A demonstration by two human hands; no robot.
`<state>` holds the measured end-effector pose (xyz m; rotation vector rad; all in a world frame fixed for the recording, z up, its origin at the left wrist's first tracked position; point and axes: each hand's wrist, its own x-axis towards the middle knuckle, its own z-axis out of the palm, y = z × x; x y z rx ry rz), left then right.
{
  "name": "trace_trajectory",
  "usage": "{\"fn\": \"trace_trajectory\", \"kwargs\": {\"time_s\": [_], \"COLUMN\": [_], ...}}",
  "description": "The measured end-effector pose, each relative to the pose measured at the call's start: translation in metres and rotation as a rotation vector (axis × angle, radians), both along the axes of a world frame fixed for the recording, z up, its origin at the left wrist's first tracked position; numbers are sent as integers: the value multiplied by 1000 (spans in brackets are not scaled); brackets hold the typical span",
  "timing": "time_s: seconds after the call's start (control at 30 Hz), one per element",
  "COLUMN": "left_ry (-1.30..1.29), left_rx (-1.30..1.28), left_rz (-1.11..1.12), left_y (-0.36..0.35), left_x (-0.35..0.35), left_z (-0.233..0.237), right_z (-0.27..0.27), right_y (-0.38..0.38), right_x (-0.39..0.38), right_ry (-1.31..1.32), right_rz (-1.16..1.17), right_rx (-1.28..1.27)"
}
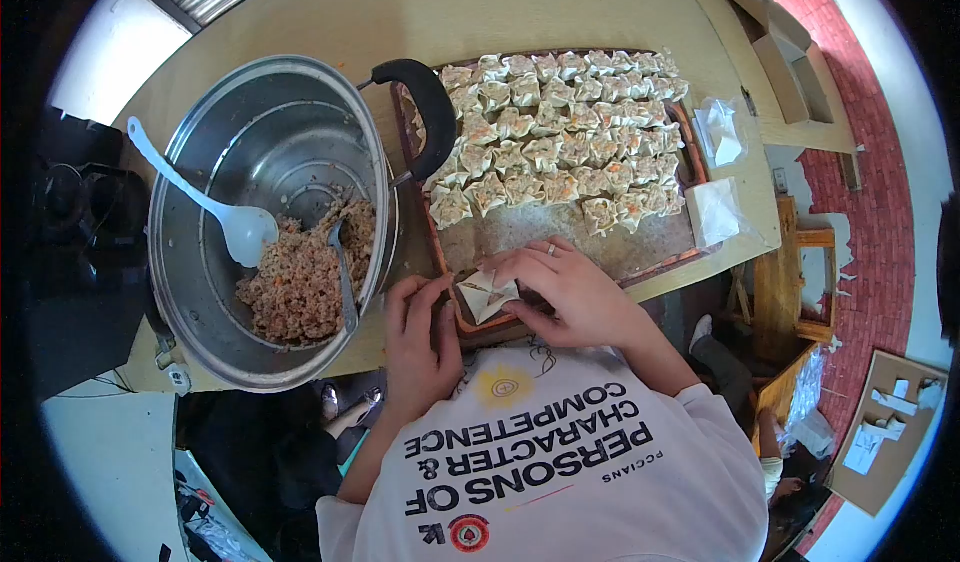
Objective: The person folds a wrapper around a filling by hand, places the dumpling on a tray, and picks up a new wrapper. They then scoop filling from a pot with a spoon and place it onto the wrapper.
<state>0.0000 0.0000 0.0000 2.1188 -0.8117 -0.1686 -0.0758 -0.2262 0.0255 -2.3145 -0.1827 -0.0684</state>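
And here's the right hand, fingers and thumb closed on a folded wrapper at the near edge of the tray! The left hand, loosely curled, sits just beside it, contact unclear. Dumplings line up beyond; filling sits in the pot, left.

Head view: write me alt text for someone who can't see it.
A right hand holds a pale wrapper over the near-left corner of a tray, the left hand close beside it. Behind, rows of open-topped filled dumplings cover much of the tray. To the left, a large metal pot holds chunky filling, a pale ladle and a metal spoon.
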Motion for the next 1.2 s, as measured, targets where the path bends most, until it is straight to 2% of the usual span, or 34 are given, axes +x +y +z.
{"fn": "trace_trajectory", "kwargs": {"time_s": [0.07, 0.4, 0.77, 1.2], "left_ry": [5, 32, -52, 8], "left_rx": [-17, -58, -39, -74], "left_rz": [-27, 5, 2, -5], "left_y": [-3, -7, -11, -18], "left_x": [2, 5, 4, 6], "left_z": [2, 4, 3, 6], "right_z": [2, 2, -3, -5], "right_y": [0, 6, 3, 1], "right_x": [1, 1, -6, -2], "right_ry": [-75, -71, -244, -212], "right_rz": [57, -16, 71, 45], "right_rx": [-59, -45, -234, -105]}}
